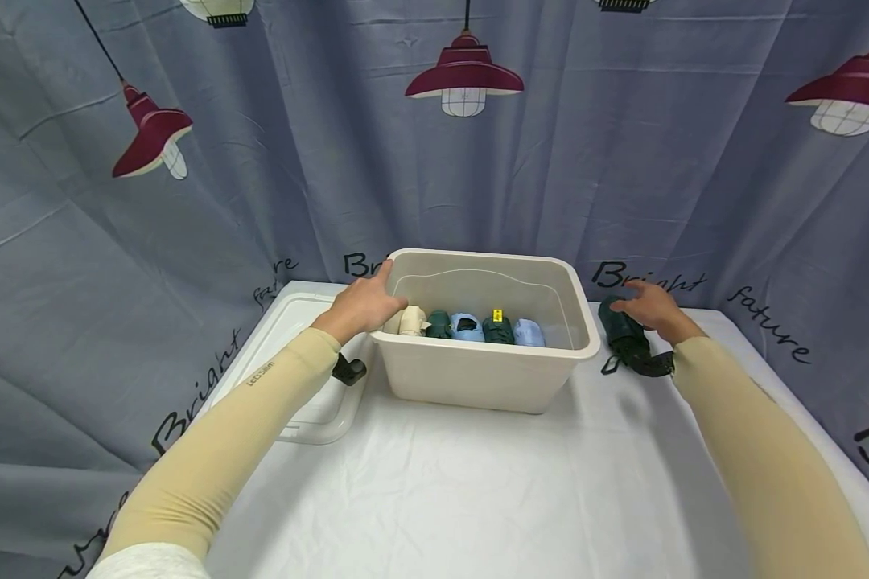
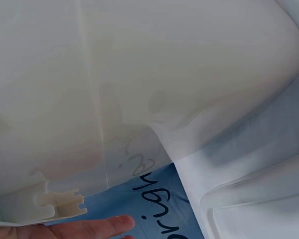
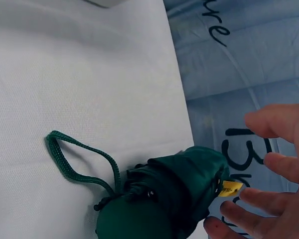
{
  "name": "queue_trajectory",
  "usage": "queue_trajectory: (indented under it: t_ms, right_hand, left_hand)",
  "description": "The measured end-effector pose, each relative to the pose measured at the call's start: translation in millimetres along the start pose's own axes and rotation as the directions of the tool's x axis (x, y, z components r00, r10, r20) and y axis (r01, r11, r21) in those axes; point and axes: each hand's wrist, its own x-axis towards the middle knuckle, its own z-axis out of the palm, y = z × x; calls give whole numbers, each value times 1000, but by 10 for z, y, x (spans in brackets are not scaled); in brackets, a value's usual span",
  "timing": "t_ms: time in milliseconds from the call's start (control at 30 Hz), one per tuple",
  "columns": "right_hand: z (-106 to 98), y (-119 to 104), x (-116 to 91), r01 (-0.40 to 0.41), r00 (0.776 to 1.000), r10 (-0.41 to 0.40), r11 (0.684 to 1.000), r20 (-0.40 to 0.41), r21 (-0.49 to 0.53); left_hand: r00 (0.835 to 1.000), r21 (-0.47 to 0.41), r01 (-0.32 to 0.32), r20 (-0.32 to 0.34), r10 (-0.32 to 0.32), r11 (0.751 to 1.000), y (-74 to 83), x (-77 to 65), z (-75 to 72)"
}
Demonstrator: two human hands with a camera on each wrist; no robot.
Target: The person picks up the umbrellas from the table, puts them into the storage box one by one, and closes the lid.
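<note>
A white plastic storage bin [image 1: 471, 374] holds a row of rolled folding umbrellas: a cream one [image 1: 412, 321], a green one [image 1: 439, 324], a light blue one [image 1: 467, 327], a dark green one with a yellow tag [image 1: 498, 330] and another light blue one [image 1: 529, 333]. My left hand [image 1: 365, 305] rests on the bin's left rim, thumb over the edge; its straight finger shows below the rim in the left wrist view. To the right of the bin, a dark green folding umbrella [image 3: 164, 194] with a cord loop lies on the table. Beside its far end, my right hand [image 3: 274, 184] has fingers spread, holding nothing.
The bin's white lid [image 1: 319, 414] lies flat on the left, partly under my left forearm. A white cloth covers the table [image 1: 463, 482]. Behind the table hangs a grey-blue curtain [image 1: 586, 161] printed with lamps and lettering.
</note>
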Motion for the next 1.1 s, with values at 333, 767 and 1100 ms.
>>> queue_trajectory:
  t_ms: [333,767,1100]
  right_hand:
    - [46,72,107,-47,999,47,999,17,13]
    - [130,176,175,-74,991,74,997,112,-6]
    - [224,201,181,-8,998,11,999,65,-54]
  left_hand:
    - [1000,-5,14,-3,-14,1000,-19,1,-11]
    - [1000,-6,20,2,-19,1000,3,-12,18]
    - [1000,0,21,-3,-21,1000,2,-10,15]
